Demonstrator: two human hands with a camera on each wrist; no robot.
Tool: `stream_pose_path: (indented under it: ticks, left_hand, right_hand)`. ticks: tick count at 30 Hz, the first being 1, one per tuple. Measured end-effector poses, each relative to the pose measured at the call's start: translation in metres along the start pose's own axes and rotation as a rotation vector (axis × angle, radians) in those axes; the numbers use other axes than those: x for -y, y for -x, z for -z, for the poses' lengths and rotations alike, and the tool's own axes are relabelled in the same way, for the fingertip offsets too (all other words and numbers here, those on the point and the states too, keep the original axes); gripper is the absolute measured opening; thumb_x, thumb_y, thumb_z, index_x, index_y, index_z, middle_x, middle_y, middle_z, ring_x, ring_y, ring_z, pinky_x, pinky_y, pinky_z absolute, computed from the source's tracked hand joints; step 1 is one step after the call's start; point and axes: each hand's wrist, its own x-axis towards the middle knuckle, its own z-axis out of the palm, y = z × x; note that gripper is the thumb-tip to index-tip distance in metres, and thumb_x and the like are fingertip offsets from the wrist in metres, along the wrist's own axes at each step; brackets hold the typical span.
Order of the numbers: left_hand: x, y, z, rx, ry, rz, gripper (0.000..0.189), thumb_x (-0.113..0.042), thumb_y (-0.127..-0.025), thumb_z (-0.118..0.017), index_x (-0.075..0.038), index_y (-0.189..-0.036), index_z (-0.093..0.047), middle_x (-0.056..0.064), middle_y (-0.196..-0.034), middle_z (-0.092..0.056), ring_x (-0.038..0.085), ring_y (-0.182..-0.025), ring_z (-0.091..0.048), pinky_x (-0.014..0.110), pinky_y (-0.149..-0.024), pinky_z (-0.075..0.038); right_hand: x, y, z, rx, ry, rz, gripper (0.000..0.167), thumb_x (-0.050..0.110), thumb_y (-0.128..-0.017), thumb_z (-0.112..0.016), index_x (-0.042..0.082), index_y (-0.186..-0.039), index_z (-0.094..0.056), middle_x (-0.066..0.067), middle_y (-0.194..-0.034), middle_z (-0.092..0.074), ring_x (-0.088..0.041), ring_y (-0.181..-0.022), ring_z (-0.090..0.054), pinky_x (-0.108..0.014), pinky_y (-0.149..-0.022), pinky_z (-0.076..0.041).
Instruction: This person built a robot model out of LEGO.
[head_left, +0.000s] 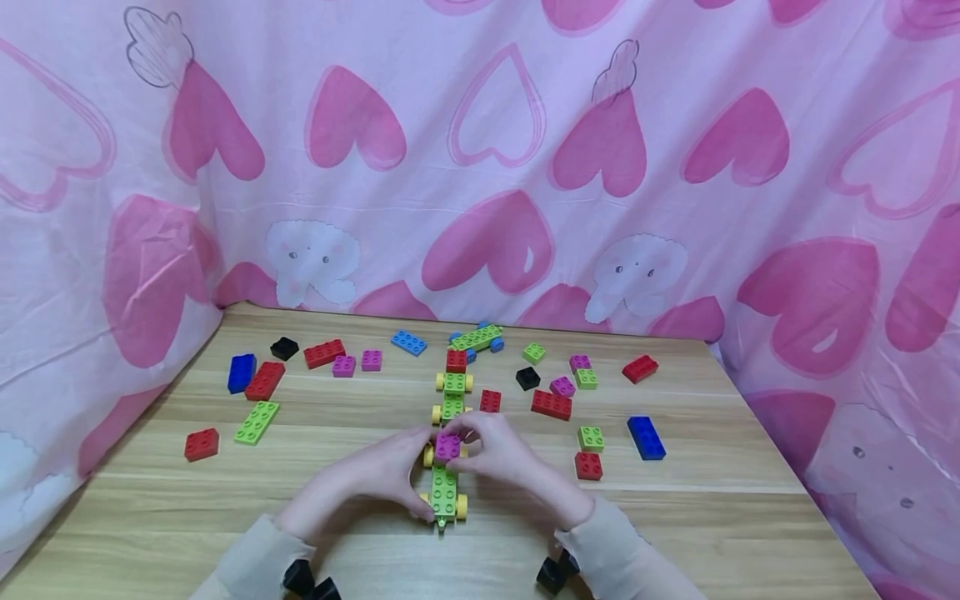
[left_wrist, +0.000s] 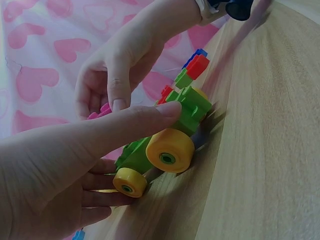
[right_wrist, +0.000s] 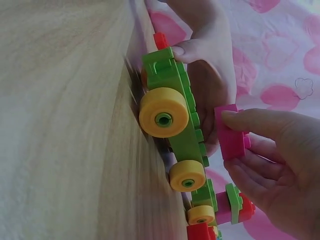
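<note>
My right hand (head_left: 495,450) pinches a magenta building brick (head_left: 447,448) between thumb and fingers. In the right wrist view the brick (right_wrist: 230,132) is tilted on its side, a small gap from the studs of a green wheeled base (right_wrist: 182,120). That toy car base (head_left: 443,496) stands on the table on yellow wheels (left_wrist: 170,150). My left hand (head_left: 375,467) grips the base from the left, thumb at its near end and fingers by its far end. The fingertips are partly hidden behind the base in the left wrist view.
A second green base with yellow wheels (head_left: 453,385) lines up ahead, with a red brick (head_left: 456,361) beyond. A green base with blue wheels (head_left: 477,337) is at the back. Loose bricks lie both sides, including a lime plate (head_left: 257,422) and a blue brick (head_left: 647,438).
</note>
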Motion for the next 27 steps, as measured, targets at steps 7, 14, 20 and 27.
stream_pose_path:
  ticks: [7, 14, 20, 27]
  left_hand:
    - [-0.0009, -0.0001, 0.0012, 0.008, 0.017, 0.007, 0.110, -0.051, -0.061, -0.089, -0.003, -0.146, -0.038, 0.015, -0.149, -0.044, 0.032, -0.138, -0.042, 0.052, -0.114, -0.034]
    - [-0.0014, -0.0002, 0.0004, -0.002, -0.004, 0.006, 0.107, -0.049, -0.061, -0.089, -0.002, -0.144, -0.040, 0.016, -0.147, -0.046, 0.034, -0.137, -0.043, 0.051, -0.114, -0.035]
    - [-0.0020, -0.0003, 0.0007, -0.003, -0.003, 0.013, 0.106, -0.048, -0.061, -0.089, -0.002, -0.143, -0.040, 0.016, -0.146, -0.047, 0.033, -0.136, -0.043, 0.051, -0.114, -0.035]
    - [-0.0028, -0.0007, 0.0008, -0.004, 0.005, 0.019, 0.105, -0.047, -0.059, -0.090, -0.003, -0.141, -0.042, 0.016, -0.144, -0.049, 0.033, -0.134, -0.045, 0.052, -0.113, -0.036]
  right_hand:
    - [-0.0001, -0.0007, -0.0013, 0.030, 0.000, -0.021, 0.041, 0.015, -0.077, -0.082, 0.014, -0.116, -0.068, 0.002, -0.112, -0.070, -0.008, -0.100, -0.063, -0.022, -0.087, -0.052]
    - [-0.0040, -0.0016, -0.0027, 0.050, 0.038, -0.024, 0.040, 0.016, -0.078, -0.082, 0.012, -0.115, -0.068, 0.000, -0.110, -0.070, -0.008, -0.098, -0.063, -0.020, -0.085, -0.053]
    - [-0.0046, -0.0016, -0.0033, 0.049, 0.050, -0.007, 0.040, 0.016, -0.077, -0.082, 0.011, -0.115, -0.069, -0.001, -0.109, -0.071, -0.009, -0.097, -0.064, -0.021, -0.084, -0.053]
    - [-0.0059, -0.0013, -0.0055, 0.047, 0.082, 0.005, 0.041, 0.019, -0.077, -0.082, 0.011, -0.115, -0.070, -0.001, -0.109, -0.072, -0.007, -0.095, -0.064, -0.020, -0.084, -0.053]
